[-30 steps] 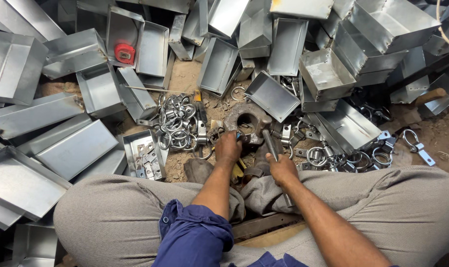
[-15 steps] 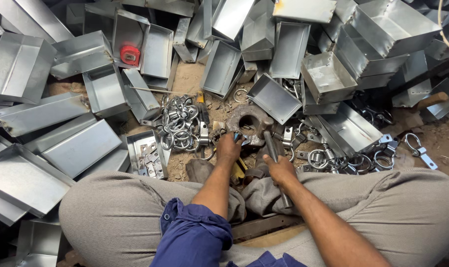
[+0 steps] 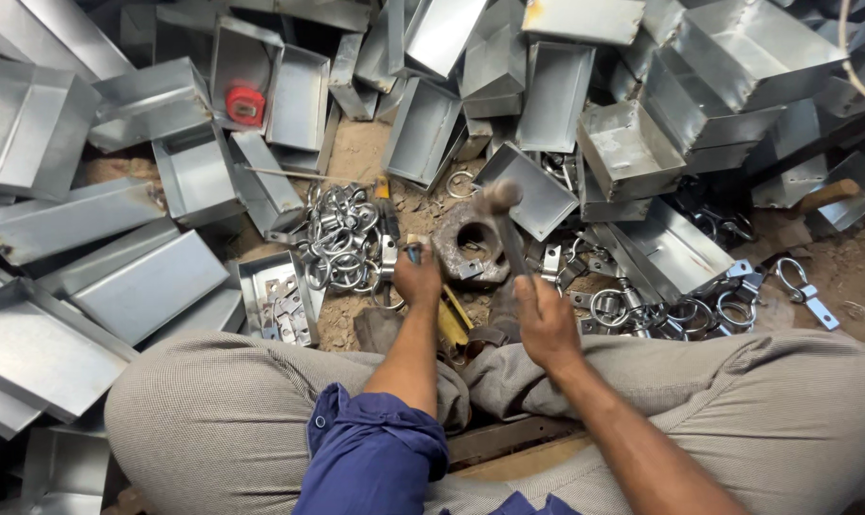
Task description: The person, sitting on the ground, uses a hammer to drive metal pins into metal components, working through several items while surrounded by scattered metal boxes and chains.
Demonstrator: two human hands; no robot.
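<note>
Behind the raised hammer (image 3: 505, 221), a red tape measure (image 3: 245, 105) sits boxed.

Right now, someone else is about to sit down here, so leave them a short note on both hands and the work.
Right hand: grips a hammer, head raised above the rusty iron block.
Left hand: pinches a small metal piece at the block's left edge.
Around: a pile of clamp rings left of the block, more rings on the right, open sheet-metal boxes all about.
Done or left: the piles do not show which pieces are finished.
</note>
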